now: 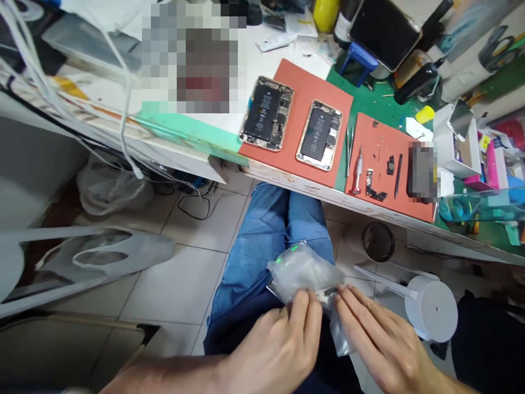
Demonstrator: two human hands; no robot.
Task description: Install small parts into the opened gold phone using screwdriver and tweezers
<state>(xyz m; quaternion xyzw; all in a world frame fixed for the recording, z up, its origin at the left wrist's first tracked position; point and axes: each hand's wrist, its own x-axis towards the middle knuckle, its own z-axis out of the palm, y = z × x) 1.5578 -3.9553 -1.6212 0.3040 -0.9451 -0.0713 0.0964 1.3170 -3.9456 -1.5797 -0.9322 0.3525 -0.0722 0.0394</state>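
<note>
Over my lap, a crinkled clear plastic bag (305,271) with small green marks is gripped between both hands. My left hand (283,334) is closed on its near edge, fingers bent and pressed together. My right hand (379,331) pinches the bag's right side, and a loose flap of plastic hangs below its fingers. Something small and pale shows through the plastic between the hands; I cannot make out what it is. On the bench ahead, two opened phones (267,113) (320,135) lie on a red mat (301,79), their black batteries exposed.
A second red mat (369,134) holds a screwdriver (358,171), a black pry stick (398,176) and small phone parts. Tweezers (349,148) lie between the mats. White cables (123,109) hang at the left. A white cylindrical object (432,309) stands below the bench at the right.
</note>
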